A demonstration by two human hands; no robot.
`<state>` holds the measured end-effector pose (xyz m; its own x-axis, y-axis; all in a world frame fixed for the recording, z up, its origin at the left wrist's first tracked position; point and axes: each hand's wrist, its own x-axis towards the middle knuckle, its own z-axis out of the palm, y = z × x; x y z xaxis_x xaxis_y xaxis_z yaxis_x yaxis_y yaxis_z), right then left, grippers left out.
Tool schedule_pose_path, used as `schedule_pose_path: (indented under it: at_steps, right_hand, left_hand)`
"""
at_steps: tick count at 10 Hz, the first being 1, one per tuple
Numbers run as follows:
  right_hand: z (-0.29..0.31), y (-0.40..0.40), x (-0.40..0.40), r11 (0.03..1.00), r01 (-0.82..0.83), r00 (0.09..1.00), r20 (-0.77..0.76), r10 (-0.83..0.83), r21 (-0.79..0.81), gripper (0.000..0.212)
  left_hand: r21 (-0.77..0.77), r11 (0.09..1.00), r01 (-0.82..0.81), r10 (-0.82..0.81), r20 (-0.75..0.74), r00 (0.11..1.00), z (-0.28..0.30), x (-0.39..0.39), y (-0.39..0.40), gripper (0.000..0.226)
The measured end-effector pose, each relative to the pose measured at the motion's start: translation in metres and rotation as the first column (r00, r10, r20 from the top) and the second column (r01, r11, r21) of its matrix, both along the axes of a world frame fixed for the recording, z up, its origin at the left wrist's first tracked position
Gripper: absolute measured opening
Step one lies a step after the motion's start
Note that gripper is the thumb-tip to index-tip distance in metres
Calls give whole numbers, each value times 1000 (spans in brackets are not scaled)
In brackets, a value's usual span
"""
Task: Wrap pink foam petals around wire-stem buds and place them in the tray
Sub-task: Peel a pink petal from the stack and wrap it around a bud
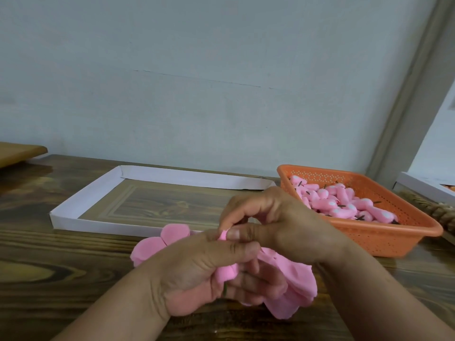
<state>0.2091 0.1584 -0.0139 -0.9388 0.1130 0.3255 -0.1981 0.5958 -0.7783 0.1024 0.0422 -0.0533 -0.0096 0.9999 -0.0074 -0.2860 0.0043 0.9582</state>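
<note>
Left hand [197,279] and right hand [275,225] pinch pink foam petals [295,279] between them.

hands [241,257] pinching pink foam petals [293,284], orange basket [394,239] of buds [344,203]

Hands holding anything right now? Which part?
Both hands hold one pink foam petal piece. Left hand grips its middle in curled fingers; right hand pinches a fold near the top. Any bud inside is hidden.

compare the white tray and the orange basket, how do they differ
The white tray is shallow, with plain solid walls, and holds nothing; the orange basket is deeper, perforated, and piled with pink buds. The tray lies behind the hands, the basket to the right. Both rest on the wooden table.
</note>
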Motion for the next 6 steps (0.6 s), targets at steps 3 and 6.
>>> schedule_pose_path:
  at_steps: [3,6]
  right_hand:
    - [-3,-12,-3,904,415,854,-386,-349,100,10]
    - [-19,-18,-10,532,565,806,-560,-193,630,12]
  left_hand:
    - [-59,886,-460,450,352,821,2,-12,24,41]
    - [-109,873,-476,477,395,785,21,-7,41,45]
